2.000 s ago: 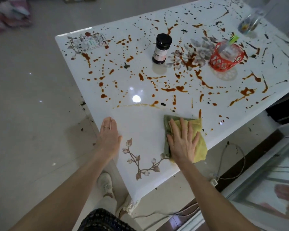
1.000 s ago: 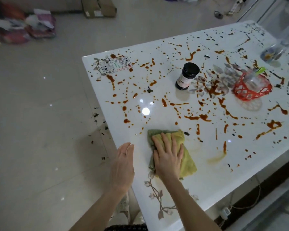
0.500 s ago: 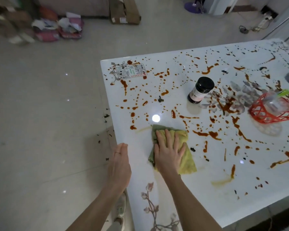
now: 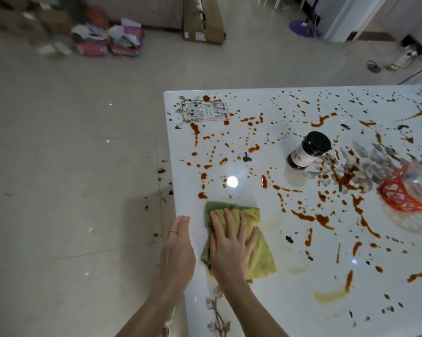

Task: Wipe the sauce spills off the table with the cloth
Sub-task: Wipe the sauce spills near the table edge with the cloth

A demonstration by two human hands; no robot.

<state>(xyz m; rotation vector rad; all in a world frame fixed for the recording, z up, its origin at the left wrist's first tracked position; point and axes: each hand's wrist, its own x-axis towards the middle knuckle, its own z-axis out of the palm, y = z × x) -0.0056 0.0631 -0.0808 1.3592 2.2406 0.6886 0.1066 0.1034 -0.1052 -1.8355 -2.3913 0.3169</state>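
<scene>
A yellow-green cloth (image 4: 262, 260) lies flat on the white glossy table (image 4: 265, 300) near its left edge. My right hand (image 4: 231, 244) presses down on the cloth with spread, straight fingers. My left hand (image 4: 178, 251) rests flat at the table's left edge, beside the cloth, holding nothing. Brown-red sauce spills (image 4: 309, 217) dot and streak most of the tabletop beyond and to the right of the cloth. A pale smear (image 4: 329, 294) marks the surface at the lower right.
A dark-lidded jar (image 4: 308, 152) stands mid-table. A red wire basket (image 4: 407, 193) sits at the right edge of view. A printed card (image 4: 206, 111) lies at the far left corner. Dark crumbs (image 4: 160, 171) scatter on the floor left of the table; boxes and bags (image 4: 107, 40) line the far wall.
My right hand has slid the cloth leftward and away along the table's near part, leaving a cleaner patch with pale smears behind. My left hand stayed at the table's edge.
</scene>
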